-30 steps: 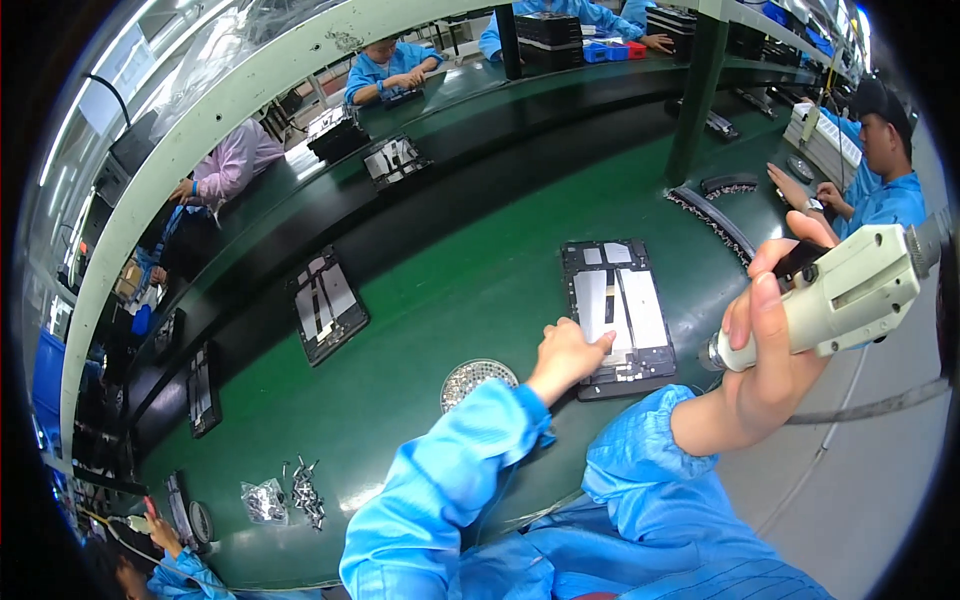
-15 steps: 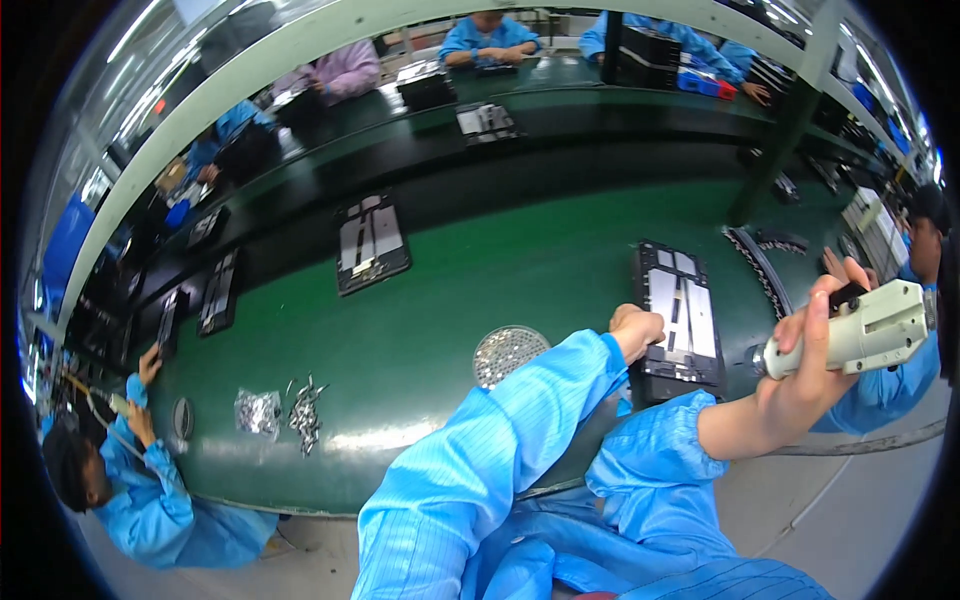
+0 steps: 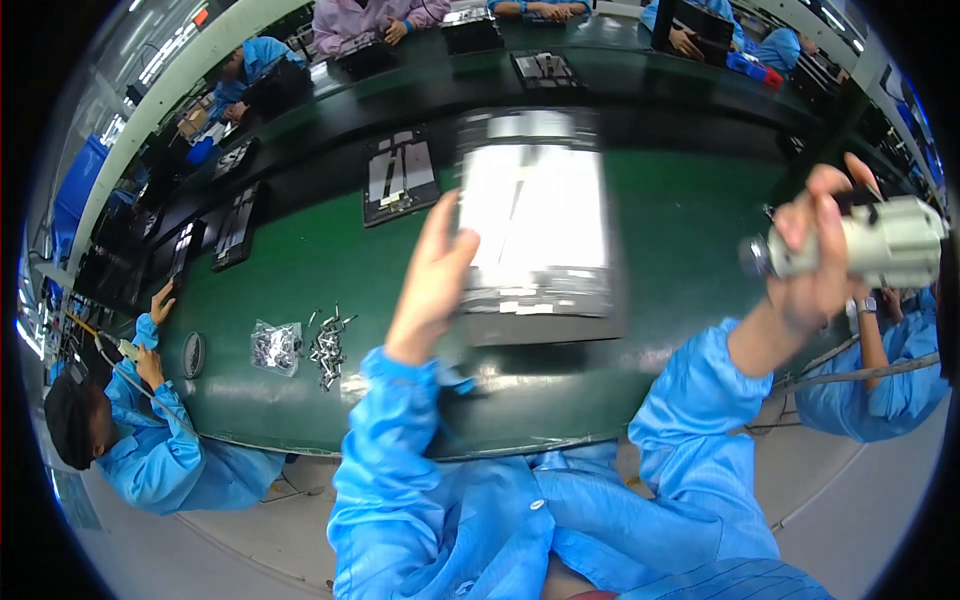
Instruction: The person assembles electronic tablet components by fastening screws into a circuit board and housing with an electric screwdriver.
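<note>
My left hand (image 3: 432, 280) grips the left edge of an opened tablet (image 3: 535, 215), thumb on its face. The tablet is lifted above the green bench and blurred by motion; bright silvery panels fill its dark frame, with small parts along the near end. In my right hand (image 3: 812, 240) is a pale, thick-bodied powered screwdriver (image 3: 885, 243), held off to the right in the air. The fingers wrap round its body and its metal nose points left, away from the tablet. A light blue strip hangs by my left wrist.
On the bench (image 3: 420, 400) left of my arm lie a pile of small metal parts (image 3: 328, 345), a clear bag of parts (image 3: 275, 347) and a round dish (image 3: 193, 353). Another opened tablet (image 3: 400, 175) lies farther back. Co-workers sit at left, right and across.
My left hand has lifted the tablet off the bench and carried it left. The round dish of small parts near the middle is out of sight. The powered screwdriver stays in my right hand, slightly higher.
</note>
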`<control>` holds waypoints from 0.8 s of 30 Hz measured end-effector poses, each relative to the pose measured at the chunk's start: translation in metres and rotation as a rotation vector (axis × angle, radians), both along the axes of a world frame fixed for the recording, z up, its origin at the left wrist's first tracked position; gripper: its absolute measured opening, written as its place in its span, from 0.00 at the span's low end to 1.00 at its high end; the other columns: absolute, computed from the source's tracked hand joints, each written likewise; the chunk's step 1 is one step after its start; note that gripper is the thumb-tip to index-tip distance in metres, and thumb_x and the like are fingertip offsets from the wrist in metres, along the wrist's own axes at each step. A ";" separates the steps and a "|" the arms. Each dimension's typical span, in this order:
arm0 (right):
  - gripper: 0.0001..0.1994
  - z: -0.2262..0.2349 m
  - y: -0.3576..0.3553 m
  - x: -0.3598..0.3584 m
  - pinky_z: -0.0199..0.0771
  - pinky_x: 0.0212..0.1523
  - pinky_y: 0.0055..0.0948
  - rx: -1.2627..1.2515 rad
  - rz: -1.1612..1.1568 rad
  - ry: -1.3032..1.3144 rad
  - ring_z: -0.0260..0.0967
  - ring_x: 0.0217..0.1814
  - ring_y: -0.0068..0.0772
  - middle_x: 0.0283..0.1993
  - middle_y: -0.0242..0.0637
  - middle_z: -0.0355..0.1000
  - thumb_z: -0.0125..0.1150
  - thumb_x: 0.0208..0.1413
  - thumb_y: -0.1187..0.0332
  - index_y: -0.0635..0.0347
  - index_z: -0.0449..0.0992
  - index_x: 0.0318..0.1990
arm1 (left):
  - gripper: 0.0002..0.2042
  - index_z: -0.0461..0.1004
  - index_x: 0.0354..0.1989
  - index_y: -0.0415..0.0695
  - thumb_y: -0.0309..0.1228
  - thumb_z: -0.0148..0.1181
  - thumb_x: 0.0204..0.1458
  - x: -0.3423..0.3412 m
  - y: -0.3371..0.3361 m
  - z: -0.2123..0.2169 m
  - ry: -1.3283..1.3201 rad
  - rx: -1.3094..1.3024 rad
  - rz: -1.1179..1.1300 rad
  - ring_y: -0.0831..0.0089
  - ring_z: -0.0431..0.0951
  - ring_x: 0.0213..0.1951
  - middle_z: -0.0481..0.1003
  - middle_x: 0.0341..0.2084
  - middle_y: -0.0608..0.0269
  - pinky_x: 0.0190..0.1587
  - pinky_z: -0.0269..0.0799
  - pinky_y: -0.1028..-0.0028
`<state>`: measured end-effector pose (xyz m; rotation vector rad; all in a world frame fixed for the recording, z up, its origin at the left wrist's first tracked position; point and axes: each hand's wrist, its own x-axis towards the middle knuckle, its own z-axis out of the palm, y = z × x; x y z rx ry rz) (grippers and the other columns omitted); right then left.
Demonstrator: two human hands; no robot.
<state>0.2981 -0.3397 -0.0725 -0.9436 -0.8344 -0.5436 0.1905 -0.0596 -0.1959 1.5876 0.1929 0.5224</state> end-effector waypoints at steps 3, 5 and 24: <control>0.22 -0.027 0.035 0.017 0.65 0.21 0.21 -0.015 0.077 0.072 0.60 0.20 0.20 0.38 0.44 0.68 0.49 0.50 0.82 0.68 0.58 0.55 | 0.29 0.47 0.66 0.35 0.23 0.48 0.55 -0.072 0.026 -0.019 0.024 -0.263 0.155 0.68 0.62 0.59 0.59 0.60 0.52 0.60 0.58 0.73; 0.22 -0.060 0.050 0.015 0.64 0.20 0.20 -0.041 0.240 0.207 0.59 0.19 0.18 0.38 0.43 0.69 0.50 0.50 0.81 0.67 0.59 0.54 | 0.30 0.48 0.65 0.35 0.23 0.50 0.54 -0.111 0.025 -0.032 0.092 -0.275 0.222 0.67 0.62 0.59 0.60 0.59 0.53 0.61 0.56 0.72; 0.23 -0.199 0.126 -0.016 0.64 0.20 0.16 -0.274 0.333 0.416 0.61 0.21 0.16 0.38 0.45 0.68 0.52 0.48 0.83 0.68 0.57 0.54 | 0.28 0.58 0.61 0.30 0.24 0.54 0.49 -0.185 -0.011 -0.098 0.181 -0.039 0.320 0.60 0.65 0.57 0.63 0.56 0.45 0.60 0.57 0.67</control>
